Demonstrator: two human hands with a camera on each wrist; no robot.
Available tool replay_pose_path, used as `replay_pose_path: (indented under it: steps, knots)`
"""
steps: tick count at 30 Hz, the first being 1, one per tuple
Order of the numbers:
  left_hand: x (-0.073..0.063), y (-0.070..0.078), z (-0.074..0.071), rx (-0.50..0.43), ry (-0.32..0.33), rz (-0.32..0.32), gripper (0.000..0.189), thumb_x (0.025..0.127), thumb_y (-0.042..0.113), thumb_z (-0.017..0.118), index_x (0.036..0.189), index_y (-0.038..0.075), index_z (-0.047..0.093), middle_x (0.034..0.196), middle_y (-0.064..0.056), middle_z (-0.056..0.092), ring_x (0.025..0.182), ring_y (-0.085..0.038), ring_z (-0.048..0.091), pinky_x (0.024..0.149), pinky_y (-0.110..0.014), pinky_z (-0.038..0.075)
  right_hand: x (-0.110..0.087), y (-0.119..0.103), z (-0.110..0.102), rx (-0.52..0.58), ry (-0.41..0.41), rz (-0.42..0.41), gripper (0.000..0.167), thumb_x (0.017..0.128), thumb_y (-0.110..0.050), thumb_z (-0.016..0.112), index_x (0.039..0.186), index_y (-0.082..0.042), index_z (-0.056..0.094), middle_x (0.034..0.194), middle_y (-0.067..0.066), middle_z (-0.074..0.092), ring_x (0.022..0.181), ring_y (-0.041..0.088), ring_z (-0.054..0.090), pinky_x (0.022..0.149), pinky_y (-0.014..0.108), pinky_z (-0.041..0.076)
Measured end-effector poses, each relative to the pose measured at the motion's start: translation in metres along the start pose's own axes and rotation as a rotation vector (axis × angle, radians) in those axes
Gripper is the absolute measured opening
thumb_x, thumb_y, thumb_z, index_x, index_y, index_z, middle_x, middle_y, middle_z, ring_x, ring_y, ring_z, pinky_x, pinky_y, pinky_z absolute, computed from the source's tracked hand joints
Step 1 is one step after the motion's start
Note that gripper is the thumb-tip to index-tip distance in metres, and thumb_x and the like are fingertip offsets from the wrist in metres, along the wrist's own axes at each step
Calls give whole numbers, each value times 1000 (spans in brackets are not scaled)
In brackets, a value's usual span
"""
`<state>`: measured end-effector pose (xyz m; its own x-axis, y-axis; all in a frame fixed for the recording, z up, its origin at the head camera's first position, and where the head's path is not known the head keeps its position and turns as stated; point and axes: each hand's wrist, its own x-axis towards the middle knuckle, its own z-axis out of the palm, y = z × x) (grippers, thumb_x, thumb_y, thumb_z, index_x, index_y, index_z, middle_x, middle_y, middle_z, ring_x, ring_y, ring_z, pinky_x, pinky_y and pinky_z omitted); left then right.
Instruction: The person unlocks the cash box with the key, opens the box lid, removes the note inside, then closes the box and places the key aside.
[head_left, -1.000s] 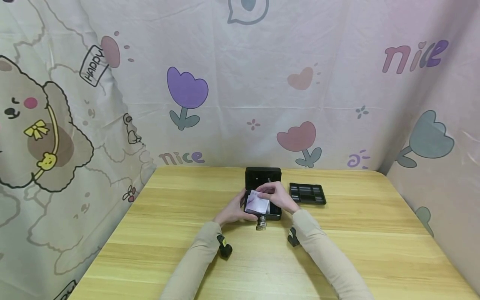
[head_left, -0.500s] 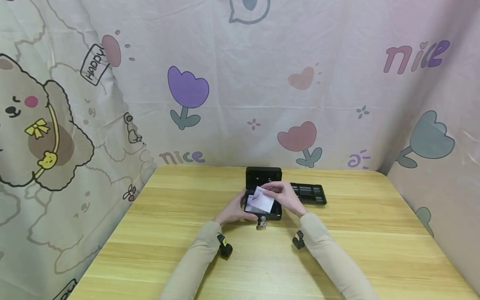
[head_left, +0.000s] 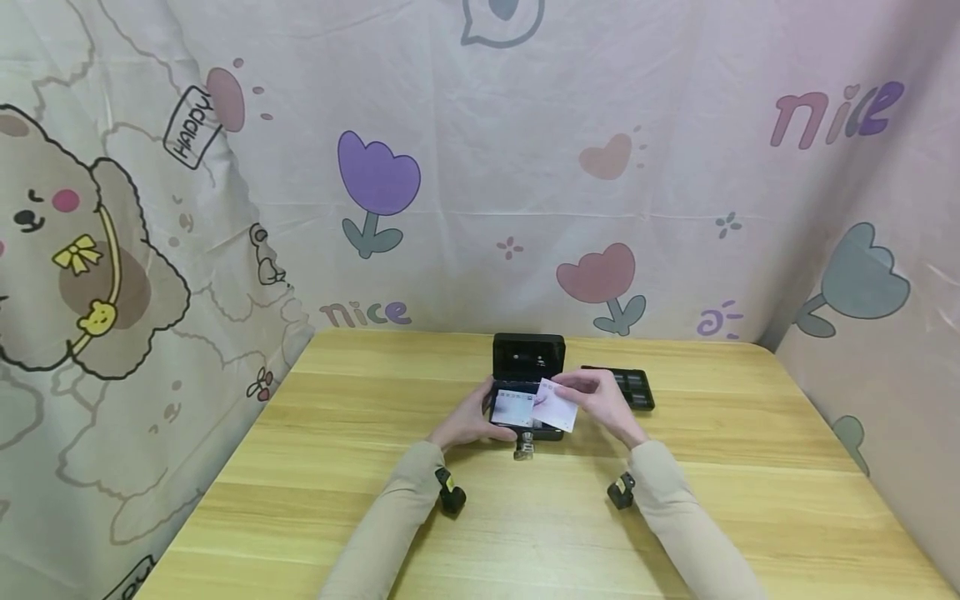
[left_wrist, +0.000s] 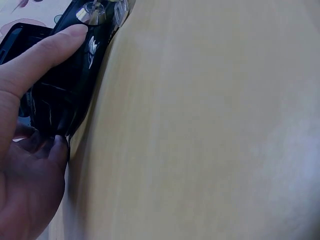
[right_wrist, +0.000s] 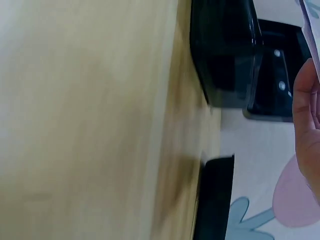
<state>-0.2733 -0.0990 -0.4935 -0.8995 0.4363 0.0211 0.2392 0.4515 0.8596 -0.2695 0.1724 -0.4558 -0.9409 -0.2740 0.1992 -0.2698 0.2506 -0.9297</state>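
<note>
A black cash box [head_left: 552,435] stands on the table with its lid [head_left: 517,354] raised. My left hand [head_left: 467,421] grips its left end; in the left wrist view the thumb [left_wrist: 55,52] lies on the front beside the round lock [left_wrist: 91,13] and the fingers go round the end. My right hand [head_left: 600,400] pinches a pale purple banknote [head_left: 555,408] above the box's right side. Another pale banknote [head_left: 513,409] lies in the box at the left. Small keys or a tag [head_left: 523,448] hang at the front lock.
A black compartment tray [head_left: 639,390] lies right of the box, partly hidden behind my right hand. The wooden table [head_left: 360,383] ends at a patterned cloth backdrop [head_left: 465,167]. Each sleeve carries a black wrist camera [head_left: 452,498].
My right hand has drawn the purple banknote up and to the right, uncovering the pale banknote beneath. My left hand stays on the box.
</note>
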Motion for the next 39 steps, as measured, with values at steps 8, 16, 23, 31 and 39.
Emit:
replay_pose_path:
  steps: [8, 16, 23, 31, 39]
  knots:
    - [-1, -1, 0, -16, -1, -11, 123, 71, 22, 92, 157, -11, 10, 166, -29, 13, 154, -40, 23, 128, -47, 23, -12, 7, -22, -30, 50, 36, 31, 89, -13, 76, 113, 6, 72, 113, 27, 73, 84, 4, 69, 73, 19, 57]
    - [-1, -2, 1, -4, -5, -25, 123, 72, 23, 92, 158, -9, 10, 167, -28, 11, 154, -39, 23, 128, -45, 23, -20, 19, -39, -54, 51, 68, 26, 88, -6, 75, 109, 9, 72, 109, 26, 74, 79, 4, 70, 68, 20, 58]
    - [0, -3, 1, 4, 0, -33, 123, 72, 25, 92, 158, -8, 10, 167, -26, 10, 155, -38, 22, 128, -44, 23, -25, 28, -52, -51, -17, 87, 28, 89, -4, 72, 112, 13, 69, 112, 32, 71, 77, 4, 68, 65, 20, 56]
    - [-1, -2, 0, -8, -2, -24, 124, 72, 25, 92, 158, -8, 9, 167, -26, 10, 155, -38, 22, 128, -44, 23, -27, 34, -61, -121, -49, 165, 28, 89, -6, 72, 112, 10, 70, 109, 24, 74, 82, 4, 65, 72, 18, 53]
    - [-2, 0, -1, 4, 7, -22, 126, 70, 28, 93, 158, -7, 10, 167, -26, 12, 155, -37, 21, 129, -45, 20, -30, 38, -63, -204, -96, 171, 25, 87, -4, 72, 109, 8, 72, 106, 23, 75, 86, 5, 65, 76, 18, 53]
